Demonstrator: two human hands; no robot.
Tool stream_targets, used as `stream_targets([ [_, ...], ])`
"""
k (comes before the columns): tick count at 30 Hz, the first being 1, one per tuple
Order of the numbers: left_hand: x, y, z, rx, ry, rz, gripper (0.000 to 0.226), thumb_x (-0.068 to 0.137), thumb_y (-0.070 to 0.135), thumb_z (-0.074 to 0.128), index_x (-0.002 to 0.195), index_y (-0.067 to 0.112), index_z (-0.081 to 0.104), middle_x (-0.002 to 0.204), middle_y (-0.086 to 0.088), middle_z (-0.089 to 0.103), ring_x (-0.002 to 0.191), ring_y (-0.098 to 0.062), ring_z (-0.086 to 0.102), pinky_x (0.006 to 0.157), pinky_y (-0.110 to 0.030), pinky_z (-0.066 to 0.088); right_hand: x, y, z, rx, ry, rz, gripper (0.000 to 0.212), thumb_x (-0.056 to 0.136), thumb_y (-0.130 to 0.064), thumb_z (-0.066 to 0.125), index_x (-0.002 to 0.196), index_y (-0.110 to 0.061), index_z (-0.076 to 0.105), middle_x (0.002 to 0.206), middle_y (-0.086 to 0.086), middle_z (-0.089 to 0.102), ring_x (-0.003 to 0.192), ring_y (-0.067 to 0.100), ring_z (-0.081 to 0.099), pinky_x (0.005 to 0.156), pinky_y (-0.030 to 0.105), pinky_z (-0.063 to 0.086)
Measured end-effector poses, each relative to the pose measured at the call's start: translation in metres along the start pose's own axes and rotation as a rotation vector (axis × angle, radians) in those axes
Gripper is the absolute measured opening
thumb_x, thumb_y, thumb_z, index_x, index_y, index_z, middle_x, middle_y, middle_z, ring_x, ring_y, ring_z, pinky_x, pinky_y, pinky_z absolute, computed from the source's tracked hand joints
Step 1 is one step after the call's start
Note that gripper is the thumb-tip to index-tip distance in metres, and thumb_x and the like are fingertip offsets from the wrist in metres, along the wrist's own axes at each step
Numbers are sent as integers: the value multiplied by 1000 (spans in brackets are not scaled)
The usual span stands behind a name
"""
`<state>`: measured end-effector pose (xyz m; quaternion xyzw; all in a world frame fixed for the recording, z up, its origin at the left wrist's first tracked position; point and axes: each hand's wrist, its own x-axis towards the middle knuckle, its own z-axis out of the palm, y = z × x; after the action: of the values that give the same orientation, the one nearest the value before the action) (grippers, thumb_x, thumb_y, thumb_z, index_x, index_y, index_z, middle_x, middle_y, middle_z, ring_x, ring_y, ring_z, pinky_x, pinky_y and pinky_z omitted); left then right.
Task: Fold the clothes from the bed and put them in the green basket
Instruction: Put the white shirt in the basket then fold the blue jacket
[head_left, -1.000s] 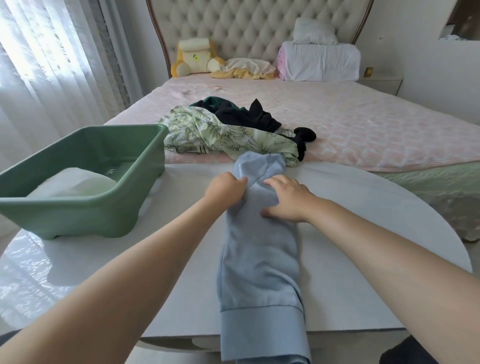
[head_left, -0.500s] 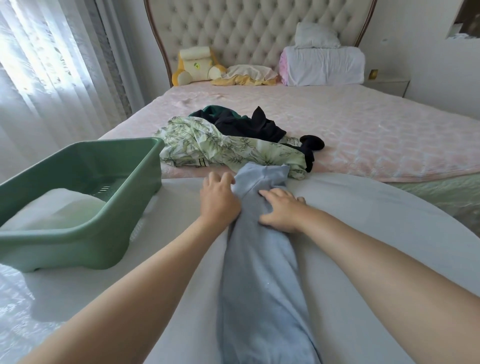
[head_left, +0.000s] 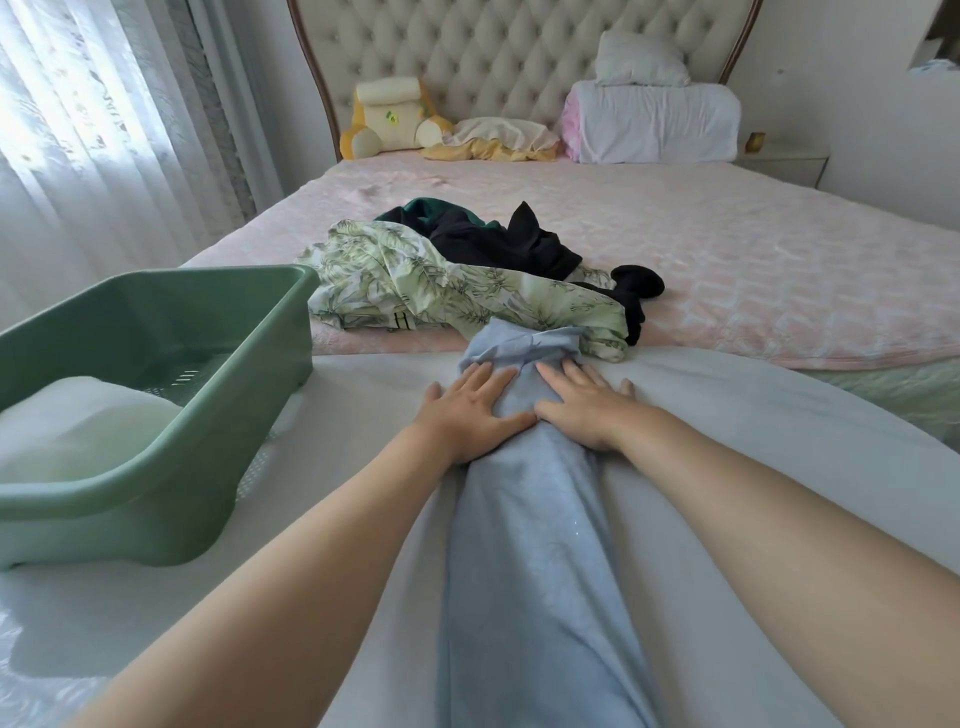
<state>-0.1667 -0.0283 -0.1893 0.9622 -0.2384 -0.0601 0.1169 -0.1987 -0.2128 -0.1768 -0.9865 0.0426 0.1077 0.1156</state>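
Observation:
A long light blue garment (head_left: 524, 545) lies lengthwise on the white table (head_left: 753, 457), its far end bunched at the bed's edge. My left hand (head_left: 470, 410) lies flat on its left side, fingers straight. My right hand (head_left: 584, 405) presses flat on its right side, fingers spread. The green basket (head_left: 156, 467) stands on the table to the left, with a white folded item (head_left: 78, 426) inside. On the pink bed (head_left: 727, 249) beyond lie a leaf-print garment (head_left: 441, 296) and dark clothes (head_left: 498, 244).
Pillows (head_left: 654, 119) and a yellow cushion (head_left: 389, 119) rest against the tufted headboard. Sheer curtains (head_left: 104, 130) hang on the left. A nightstand (head_left: 784, 163) stands at the bed's far right.
Both hands moved farther along the blue garment toward the bed. The left hand went from curled to flat, and the right hand's fingers spread out. The view leaned forward.

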Motion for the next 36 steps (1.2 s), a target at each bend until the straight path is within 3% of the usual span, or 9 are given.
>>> stream_targets([
  [6,18,-10,-5,69,-36,-106,89,81,88,24,155,45,3,166,12,-9,153,-23,-4,119,-57,2,24,-7,-2,-228,79,9,65,98,-66,10,158,-44,-6,169,0,-5,155,27,-2,120,60,-1],
  [10,21,-8,-7,127,-52,-126,99,77,91,18,158,36,1,165,9,-13,153,-22,-2,119,-55,7,17,-12,-4,-272,122,-30,62,102,-56,16,160,-35,6,168,6,7,154,30,6,121,58,7],
  [15,0,-3,-14,218,-20,-167,99,85,85,20,158,18,13,166,-2,-11,153,-23,-3,120,-52,11,-22,-9,-9,-202,95,-86,63,103,-52,30,159,-30,15,169,7,-2,155,26,-4,123,51,4],
  [19,-37,7,-20,164,199,37,82,99,59,34,158,10,7,167,-4,-3,153,-21,-3,122,-42,8,-64,-18,-19,-186,96,-201,58,105,-35,30,160,-20,20,169,0,2,155,15,3,124,47,11],
  [22,-74,14,-19,11,298,231,75,95,54,36,156,12,21,161,-3,20,148,-22,15,119,-41,19,-104,-28,-12,-188,107,-323,53,104,-25,32,156,-15,30,168,2,13,154,16,14,122,41,19],
  [26,-132,20,-3,82,122,395,88,85,69,23,155,16,25,157,0,27,145,-18,23,120,-36,21,-143,-29,18,-232,77,-392,62,102,-34,37,158,-14,23,169,4,9,155,16,8,124,39,13],
  [31,-186,28,7,259,-204,321,101,86,82,27,156,24,-17,163,5,-21,149,-11,-21,124,-40,-7,-175,-24,49,-212,-1,-320,71,104,-49,32,161,-20,3,169,-1,-10,154,12,-12,125,40,2],
  [33,-198,32,3,269,-187,289,95,90,77,31,159,23,-6,165,2,-15,152,-16,-16,124,-41,-3,-181,-22,51,-199,-4,-322,74,103,-53,34,161,-23,2,169,-1,-11,154,12,-13,125,41,2],
  [36,-226,43,-9,71,40,480,56,92,53,54,141,29,41,145,6,35,134,-15,34,113,-34,30,-198,-13,47,-130,-8,-352,73,102,-55,39,161,-26,9,169,-2,-7,154,11,-10,125,37,3],
])
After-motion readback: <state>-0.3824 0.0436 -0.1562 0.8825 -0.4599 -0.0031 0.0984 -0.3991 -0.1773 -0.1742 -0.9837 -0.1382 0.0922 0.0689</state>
